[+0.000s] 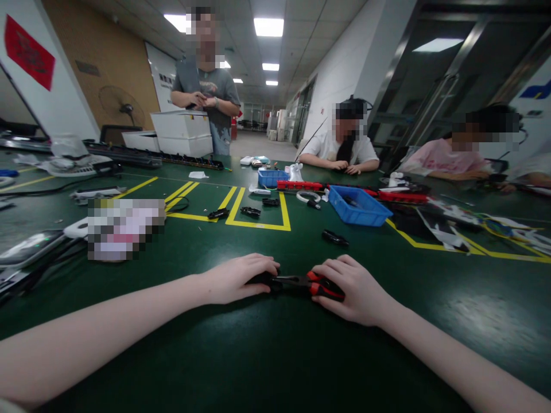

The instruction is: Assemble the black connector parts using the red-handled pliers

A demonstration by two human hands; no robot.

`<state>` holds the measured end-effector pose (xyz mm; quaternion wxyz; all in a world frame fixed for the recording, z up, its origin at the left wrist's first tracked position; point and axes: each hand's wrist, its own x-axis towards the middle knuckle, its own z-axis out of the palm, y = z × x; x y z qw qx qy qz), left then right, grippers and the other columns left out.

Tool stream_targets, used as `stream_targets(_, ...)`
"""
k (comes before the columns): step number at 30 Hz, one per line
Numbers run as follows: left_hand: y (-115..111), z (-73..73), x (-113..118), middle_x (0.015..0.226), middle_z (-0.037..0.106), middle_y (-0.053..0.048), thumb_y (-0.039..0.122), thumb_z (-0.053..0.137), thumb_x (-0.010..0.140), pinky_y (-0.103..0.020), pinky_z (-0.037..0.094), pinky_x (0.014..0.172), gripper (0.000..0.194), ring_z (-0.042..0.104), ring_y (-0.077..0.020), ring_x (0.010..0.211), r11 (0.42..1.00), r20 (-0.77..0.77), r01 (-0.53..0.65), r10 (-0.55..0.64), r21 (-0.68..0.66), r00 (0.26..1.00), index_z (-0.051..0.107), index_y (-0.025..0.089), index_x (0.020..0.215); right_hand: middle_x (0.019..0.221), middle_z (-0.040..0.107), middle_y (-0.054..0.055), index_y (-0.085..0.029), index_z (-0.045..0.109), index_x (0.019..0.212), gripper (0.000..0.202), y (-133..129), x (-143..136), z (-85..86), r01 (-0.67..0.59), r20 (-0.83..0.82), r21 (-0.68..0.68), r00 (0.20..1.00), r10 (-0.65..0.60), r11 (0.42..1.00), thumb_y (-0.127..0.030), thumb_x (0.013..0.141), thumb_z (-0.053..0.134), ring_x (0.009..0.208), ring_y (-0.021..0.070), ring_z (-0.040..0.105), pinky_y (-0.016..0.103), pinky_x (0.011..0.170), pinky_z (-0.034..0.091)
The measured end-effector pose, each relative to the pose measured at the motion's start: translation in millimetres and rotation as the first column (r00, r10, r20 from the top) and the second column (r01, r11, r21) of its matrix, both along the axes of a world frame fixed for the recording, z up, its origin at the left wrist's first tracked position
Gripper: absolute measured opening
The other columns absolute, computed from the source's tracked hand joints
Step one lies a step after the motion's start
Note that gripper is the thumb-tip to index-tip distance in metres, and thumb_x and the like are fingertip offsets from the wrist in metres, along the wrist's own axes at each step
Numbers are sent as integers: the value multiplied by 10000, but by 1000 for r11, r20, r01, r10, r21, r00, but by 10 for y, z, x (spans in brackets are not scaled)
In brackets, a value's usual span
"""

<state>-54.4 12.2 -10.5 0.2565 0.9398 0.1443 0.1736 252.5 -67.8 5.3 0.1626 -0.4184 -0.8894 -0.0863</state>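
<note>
My left hand (241, 279) pinches a small black part (260, 279), while my right hand (353, 289) wraps the red-and-black handles of the pliers (306, 281), nose pointing left and meeting the part between my hands. Beyond, on the green table (267, 355), lies a loose black piece (334, 237). Farther out, two more sit inside yellow tape (258, 227), left of a blue bin (365, 217).

Ceiling panels (268, 27) supply white overhead light. The table (284, 355) darkens toward the lower edge; diffuse glare marks its right side. The black part (259, 279) in the left hand (241, 278) loses detail in shadow. Wide-angle distortion tilts the pillar (64, 106). Background detail is soft. Pixel blocks mask several areas.
</note>
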Motion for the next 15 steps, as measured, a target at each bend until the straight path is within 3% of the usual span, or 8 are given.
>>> stream_targets(11,6,15,-4,1377,618,-94,271,608,982,-424,462,1115,236,544,-236,1350,999,-14,5,-5,54,1000,564,220,1207,976,702,117,-157,676,1125,343,-11,19,-45,-24,112,205,994,1,978,-397,885,622,837,221,631,387,791,456)
stream_targets(15,-2,15,-2,1365,622,-91,274,611,980,-426,463,1112,243,551,-236,1339,998,-13,-4,5,55,1000,564,220,1212,985,707,123,-151,674,1126,351,-16,15,-42,-20,118,215,993,-6,976,-404,891,613,841,225,635,389,789,459)
